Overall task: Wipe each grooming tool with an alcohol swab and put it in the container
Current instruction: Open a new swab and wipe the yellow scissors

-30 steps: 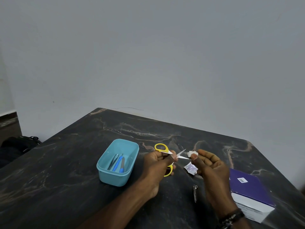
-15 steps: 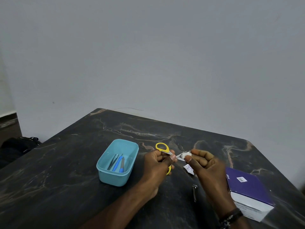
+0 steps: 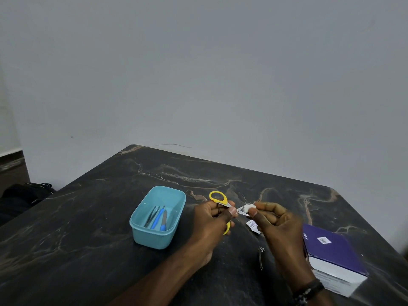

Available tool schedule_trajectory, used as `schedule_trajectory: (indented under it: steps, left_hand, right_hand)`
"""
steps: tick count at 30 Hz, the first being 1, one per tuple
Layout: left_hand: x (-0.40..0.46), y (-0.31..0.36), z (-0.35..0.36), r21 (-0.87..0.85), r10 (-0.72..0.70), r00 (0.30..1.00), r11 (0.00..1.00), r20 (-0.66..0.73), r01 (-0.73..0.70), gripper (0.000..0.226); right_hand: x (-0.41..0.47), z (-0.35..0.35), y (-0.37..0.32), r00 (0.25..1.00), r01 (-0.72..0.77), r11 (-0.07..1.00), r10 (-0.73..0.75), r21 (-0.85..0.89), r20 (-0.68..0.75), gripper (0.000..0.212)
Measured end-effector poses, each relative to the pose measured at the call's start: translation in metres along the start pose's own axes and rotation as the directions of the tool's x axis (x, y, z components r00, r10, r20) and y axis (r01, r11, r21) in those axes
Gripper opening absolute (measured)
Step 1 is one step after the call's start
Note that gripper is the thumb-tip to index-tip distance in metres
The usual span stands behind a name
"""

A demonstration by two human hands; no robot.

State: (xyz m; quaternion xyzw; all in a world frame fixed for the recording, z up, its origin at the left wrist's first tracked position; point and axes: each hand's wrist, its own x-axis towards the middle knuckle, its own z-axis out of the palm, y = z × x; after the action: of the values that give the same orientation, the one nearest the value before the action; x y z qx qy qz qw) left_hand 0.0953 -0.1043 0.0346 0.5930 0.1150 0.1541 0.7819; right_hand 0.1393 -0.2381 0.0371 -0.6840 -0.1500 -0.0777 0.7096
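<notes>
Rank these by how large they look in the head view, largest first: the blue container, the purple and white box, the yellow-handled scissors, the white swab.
1. Blue container and purple and white box: too alike to rank, and the box sits nearer the camera.
2. Yellow-handled scissors, partly hidden by the left hand.
3. White swab, pinched in the right hand.

purple box (image 3: pixel 331 250), label print unreadable

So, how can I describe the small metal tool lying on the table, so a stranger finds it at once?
Start at the purple box on the dark table's right side. Just left of it, near the right wrist, lies the clip. It is a thin, dark metal strip lying alone, unlike the tools in the blue tub.
</notes>
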Motion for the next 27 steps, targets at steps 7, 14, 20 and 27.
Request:
schedule_trajectory:
  steps: [7,14,20,27]
  left_hand:
    - [0.0002,-0.0007,-0.0002,-0.010,-0.011,1.000,1.000,-0.006,0.011,0.009]
    - [-0.0001,0.0000,-0.0008,-0.028,-0.013,1.000,1.000,-0.023,0.012,0.009]
    - [-0.0006,0.0004,-0.0006,-0.027,-0.013,1.000,1.000,-0.021,0.013,0.011]
    - [-0.0012,-0.0009,0.0001,0.031,-0.023,1.000,0.999,-0.005,0.023,0.011]
  right_hand:
    - [-0.0016,0.0019,-0.0016,1.000,0.021,1.000,-0.021,0.020,-0.009,0.007]
    - [0.0001,-0.0006,0.0012,0.997,0.056,0.996,-0.059,-0.071,-0.047,0.007]
    - [0.0011,-0.0003,0.0041,0.997,0.045,0.993,-0.053,-0.113,-0.062,0.008]
    - [-0.0027,0.0024,0.0005,0.998,0.061,0.996,-0.063,-0.063,-0.027,0.006]
